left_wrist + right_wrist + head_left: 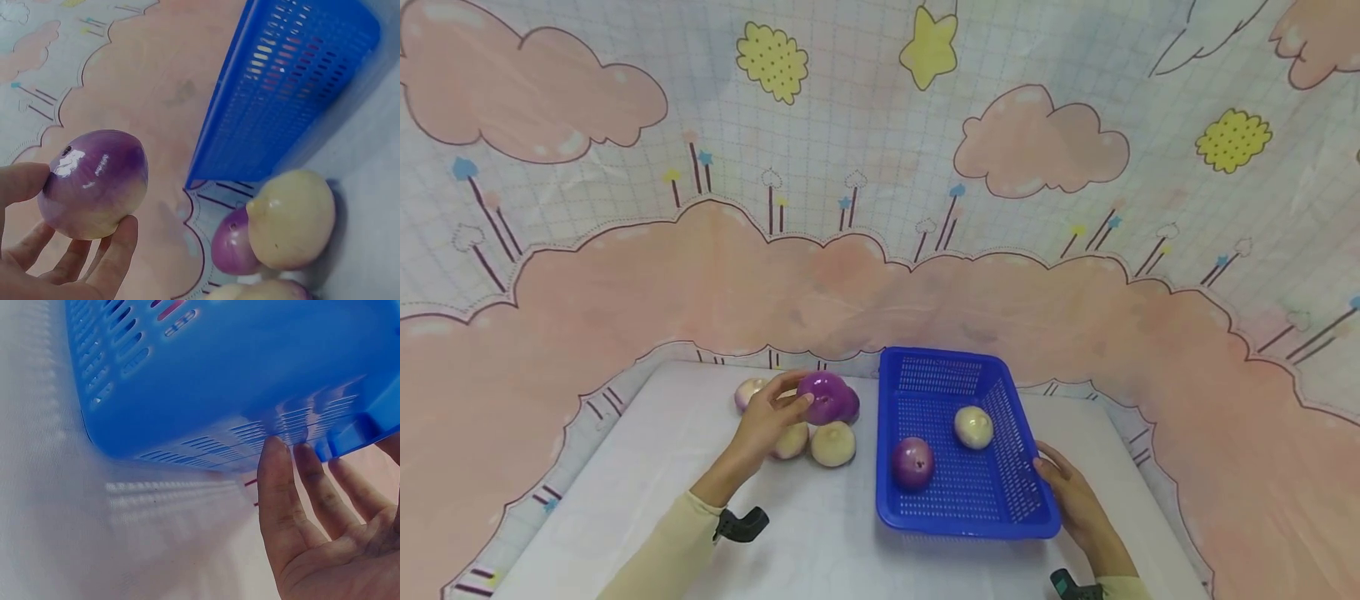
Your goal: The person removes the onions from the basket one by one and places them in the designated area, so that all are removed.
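My left hand point(763, 417) pinches a glossy purple-and-cream turnip point(94, 184) between thumb and fingertips, above the table. Close below and around it lie other turnips, among them a cream-sided one point(832, 444), a purple one point(234, 242) and one partly behind the hand point(749, 392). A blue perforated plastic basket point(970, 527) stands right of them. Inside it are a purple turnip point(913, 463) and a pale turnip point(973, 427), apart from each other. My right hand point(1071, 496) holds the basket's right side, its fingers point(275, 481) against the outer wall beneath the rim.
A white-covered table point(820, 533) bears the basket and the loose turnips. Behind it hangs a patterned cloth point(820, 292) with clouds and stars. Each wrist wears a small black device, one showing on the left wrist point(741, 525).
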Motion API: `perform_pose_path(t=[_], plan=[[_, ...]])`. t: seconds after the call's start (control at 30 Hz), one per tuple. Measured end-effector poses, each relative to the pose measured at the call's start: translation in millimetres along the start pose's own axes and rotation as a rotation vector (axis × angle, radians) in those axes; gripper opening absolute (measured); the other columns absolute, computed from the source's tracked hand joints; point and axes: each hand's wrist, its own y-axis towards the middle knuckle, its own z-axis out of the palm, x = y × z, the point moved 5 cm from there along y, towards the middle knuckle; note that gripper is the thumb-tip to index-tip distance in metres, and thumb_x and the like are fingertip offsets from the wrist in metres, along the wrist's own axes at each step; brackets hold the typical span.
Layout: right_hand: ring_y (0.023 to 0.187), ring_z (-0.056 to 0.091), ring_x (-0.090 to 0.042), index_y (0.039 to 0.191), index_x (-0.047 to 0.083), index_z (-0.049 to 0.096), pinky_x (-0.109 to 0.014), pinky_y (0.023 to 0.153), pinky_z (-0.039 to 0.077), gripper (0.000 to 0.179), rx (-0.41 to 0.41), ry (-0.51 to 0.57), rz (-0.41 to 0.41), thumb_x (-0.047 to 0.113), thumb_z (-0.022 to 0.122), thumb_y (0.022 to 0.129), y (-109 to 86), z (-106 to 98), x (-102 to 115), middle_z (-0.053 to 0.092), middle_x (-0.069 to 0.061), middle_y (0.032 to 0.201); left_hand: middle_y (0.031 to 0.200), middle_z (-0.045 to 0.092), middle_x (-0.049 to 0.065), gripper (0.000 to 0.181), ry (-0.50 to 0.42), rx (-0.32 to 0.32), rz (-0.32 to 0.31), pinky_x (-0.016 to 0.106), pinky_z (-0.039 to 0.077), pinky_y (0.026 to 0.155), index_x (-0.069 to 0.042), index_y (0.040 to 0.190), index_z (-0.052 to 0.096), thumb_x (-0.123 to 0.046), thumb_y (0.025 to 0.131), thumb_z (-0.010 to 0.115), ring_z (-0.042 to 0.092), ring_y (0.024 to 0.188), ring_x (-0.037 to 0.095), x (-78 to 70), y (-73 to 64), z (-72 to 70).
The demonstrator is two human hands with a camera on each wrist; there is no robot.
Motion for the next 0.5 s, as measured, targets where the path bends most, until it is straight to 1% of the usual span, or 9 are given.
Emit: perform_pose_path(t=[0.17,0.3,0.4,0.5], plan=[[0.126,0.055,-0.031,0.154,0.023,0.029,-0.05,0.104,0.049,0.063,-0.006,0.007,-0.005,0.043,0.053,0.099,0.1,-0.3,1.0,0.041,-0.021,0.151,0.15,0.041,0.013,0.056,0.025,-0.029,-0.029,0.034,0.054,0.098,-0.012,0.145,0.042,-0.03,0.096,0.063,0.045,0.137,0.035,7.4,-5.3,-16.1],[0.125,0.055,-0.03,0.154,0.022,0.029,-0.049,0.103,0.05,0.062,-0.006,0.01,-0.005,0.043,0.052,0.099,0.5,-0.4,1.2,0.042,-0.021,0.151,0.15,0.041,0.014,0.057,0.046,-0.055,-0.038,0.028,0.055,0.096,-0.011,0.145,0.041,-0.03,0.096,0.063,0.044,0.138,0.035,13.4,-10.0,-28.1],[0.123,0.056,-0.028,0.154,0.022,0.029,-0.048,0.102,0.051,0.063,-0.008,0.013,0.001,0.043,0.052,0.099,0.7,-0.1,0.9,0.042,-0.021,0.151,0.149,0.043,0.015,0.059,0.065,-0.084,-0.055,0.025,0.056,0.093,-0.01,0.146,0.041,-0.03,0.096,0.064,0.047,0.134,0.033,19.9,-13.8,-37.3],[0.123,0.057,-0.028,0.154,0.022,0.028,-0.047,0.101,0.051,0.064,-0.011,0.012,0.007,0.043,0.052,0.099,0.4,0.1,1.2,0.041,-0.022,0.151,0.147,0.045,0.015,0.059,0.086,-0.112,-0.077,0.027,0.057,0.092,-0.011,0.147,0.04,-0.03,0.096,0.063,0.053,0.127,0.029,26.4,-16.9,-46.9]])
